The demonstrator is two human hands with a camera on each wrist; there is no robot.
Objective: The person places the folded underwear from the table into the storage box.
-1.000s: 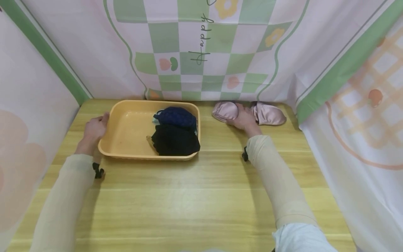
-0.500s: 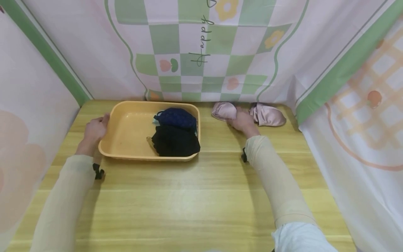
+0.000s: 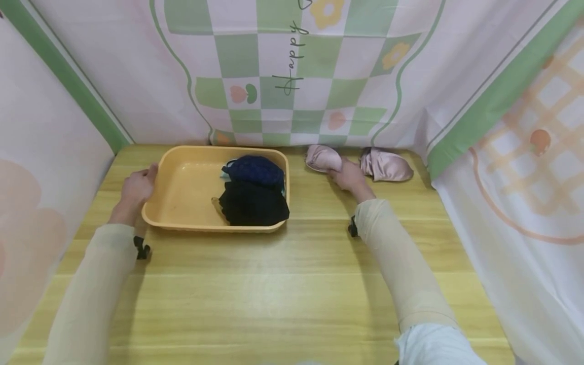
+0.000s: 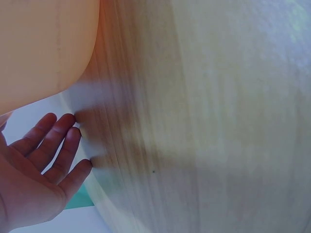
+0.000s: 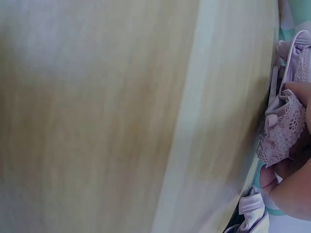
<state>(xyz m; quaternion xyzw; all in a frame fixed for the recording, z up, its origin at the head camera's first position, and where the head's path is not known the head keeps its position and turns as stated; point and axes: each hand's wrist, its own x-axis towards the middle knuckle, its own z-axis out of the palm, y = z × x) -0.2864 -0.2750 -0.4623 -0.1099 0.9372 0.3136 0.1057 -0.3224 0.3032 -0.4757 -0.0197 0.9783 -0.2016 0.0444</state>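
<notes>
In the head view my right hand (image 3: 350, 176) pinches a folded pink satin bra (image 3: 323, 158) at the back of the table. The right wrist view shows its lace edge (image 5: 284, 128) between thumb and fingers, with a thin strap above. Another pink satin bra (image 3: 388, 165) lies folded just right of that hand. My left hand (image 3: 138, 186) is at the left side of a yellow plastic tray (image 3: 214, 228). Its fingers (image 4: 60, 153) are loosely extended beside the tray wall, tips near the tabletop.
Inside the tray's right half sit a folded navy cloth item (image 3: 255, 170) and a black one (image 3: 254, 204). A patterned curtain (image 3: 292, 96) hangs along the back edge, and more curtain (image 3: 515, 203) borders the right side of the wooden table (image 3: 274, 294).
My right hand has shifted slightly left with the pink bra, and the gap to the other pink bra has widened. The left hand and tray have stayed in place.
</notes>
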